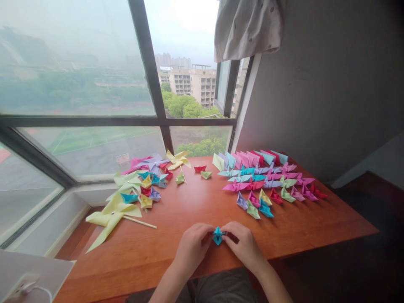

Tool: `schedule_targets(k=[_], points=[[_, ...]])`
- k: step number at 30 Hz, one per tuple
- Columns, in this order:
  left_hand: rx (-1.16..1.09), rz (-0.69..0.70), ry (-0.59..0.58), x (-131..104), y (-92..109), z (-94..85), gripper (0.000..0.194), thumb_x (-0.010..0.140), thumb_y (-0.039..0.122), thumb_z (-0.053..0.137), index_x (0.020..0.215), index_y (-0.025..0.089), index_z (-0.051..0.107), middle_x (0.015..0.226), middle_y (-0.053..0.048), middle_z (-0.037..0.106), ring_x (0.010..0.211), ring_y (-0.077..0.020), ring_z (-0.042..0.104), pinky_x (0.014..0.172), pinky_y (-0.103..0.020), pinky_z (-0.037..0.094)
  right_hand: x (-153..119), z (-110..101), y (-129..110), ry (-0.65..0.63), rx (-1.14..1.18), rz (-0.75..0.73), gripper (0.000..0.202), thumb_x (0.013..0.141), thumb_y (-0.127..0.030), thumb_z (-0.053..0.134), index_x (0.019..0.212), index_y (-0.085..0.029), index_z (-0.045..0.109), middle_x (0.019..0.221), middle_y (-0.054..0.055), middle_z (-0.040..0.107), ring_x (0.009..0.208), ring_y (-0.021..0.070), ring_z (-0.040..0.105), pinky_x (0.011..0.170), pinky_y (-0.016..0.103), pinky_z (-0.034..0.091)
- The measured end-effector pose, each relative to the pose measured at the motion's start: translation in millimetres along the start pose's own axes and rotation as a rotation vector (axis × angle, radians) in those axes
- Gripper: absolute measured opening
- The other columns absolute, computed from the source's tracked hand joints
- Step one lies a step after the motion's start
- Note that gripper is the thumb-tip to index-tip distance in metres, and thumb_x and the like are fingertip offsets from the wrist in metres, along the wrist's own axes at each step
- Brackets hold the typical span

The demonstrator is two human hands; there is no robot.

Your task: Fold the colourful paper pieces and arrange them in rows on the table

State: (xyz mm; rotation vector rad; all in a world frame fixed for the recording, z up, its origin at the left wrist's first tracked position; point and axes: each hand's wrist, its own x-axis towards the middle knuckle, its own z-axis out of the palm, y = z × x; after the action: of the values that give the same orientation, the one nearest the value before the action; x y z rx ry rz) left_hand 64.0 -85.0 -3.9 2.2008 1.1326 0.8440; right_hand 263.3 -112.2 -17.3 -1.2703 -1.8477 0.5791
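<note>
A small blue folded paper piece [217,236] is held between both hands, just above the near part of the wooden table [189,210]. My left hand [196,240] pinches its left side with thumb and fingertips. On its right side, my right hand [240,240] has a similar pinch. The paper's top and bottom come to points, and a dark opening shows in its middle. Right of my hands and farther back are folded paper boats, among them a blue boat [265,208] and a light green boat [253,210].
Rows of paper cranes [252,171] fill the table's back right. Left stand a yellow pinwheel [112,213] on a stick, more pinwheels and several paper boats [147,202]. A red boat [200,169] lies at the back middle. Windows [78,59] border the far side; a wall [309,84] is right.
</note>
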Motion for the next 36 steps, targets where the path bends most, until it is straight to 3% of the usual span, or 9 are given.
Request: schedule_targets(k=[8,18,23,30,36], points=[[0.091,0.049,-0.052,1.1,-0.1,7.6,0.023,0.084,0.008,0.055,0.095,0.023,0.068,0.087,-0.004,0.073,0.080,-0.0202,0.066,0.071,-0.028,0.050,0.2,1.9,1.3,-0.062,-0.067,-0.040,0.017,0.089,-0.015,0.055,0.094,-0.023,0.069,0.088,0.003,0.069,0.084,0.0181,0.063,0.076,0.030,0.051],[0.112,0.043,-0.053,-1.2,-0.6,6.6,0.021,0.087,0.013,0.055,0.097,0.024,0.070,0.086,-0.004,0.071,0.078,-0.0198,0.066,0.070,-0.028,0.050,-1.5,0.1,-5.2,-0.007,-0.084,-0.022,0.014,0.092,-0.019,0.053,0.087,-0.022,0.066,0.082,0.003,0.066,0.079,0.0179,0.062,0.073,0.029,0.049],[0.013,0.039,0.017,-0.4,2.5,1.4,0.021,0.088,0.013,0.053,0.096,0.024,0.069,0.087,-0.003,0.073,0.079,-0.0182,0.067,0.073,-0.027,0.052,-2.9,-1.4,-5.1,0.067,-0.022,0.019,0.013,0.092,-0.020,0.054,0.087,-0.021,0.066,0.081,0.004,0.066,0.074,0.0163,0.061,0.067,0.026,0.049],[-0.108,-0.056,0.225,-1.7,-5.1,-0.1,0.015,0.087,0.014,0.054,0.090,0.021,0.067,0.085,-0.003,0.073,0.077,-0.0172,0.069,0.072,-0.027,0.054,-6.9,-1.4,2.1,0.206,-0.057,0.026,0.015,0.093,-0.022,0.053,0.089,-0.020,0.068,0.084,0.005,0.067,0.078,0.0170,0.063,0.068,0.026,0.050],[-0.140,-0.106,0.241,-1.3,-6.9,-0.8,0.013,0.090,0.018,0.053,0.090,0.020,0.066,0.085,-0.003,0.072,0.077,-0.0173,0.068,0.072,-0.027,0.054,-9.2,1.9,2.8,0.259,-0.241,-0.059,0.018,0.094,-0.019,0.052,0.097,-0.021,0.069,0.087,0.006,0.070,0.082,0.0186,0.065,0.078,0.030,0.051]])
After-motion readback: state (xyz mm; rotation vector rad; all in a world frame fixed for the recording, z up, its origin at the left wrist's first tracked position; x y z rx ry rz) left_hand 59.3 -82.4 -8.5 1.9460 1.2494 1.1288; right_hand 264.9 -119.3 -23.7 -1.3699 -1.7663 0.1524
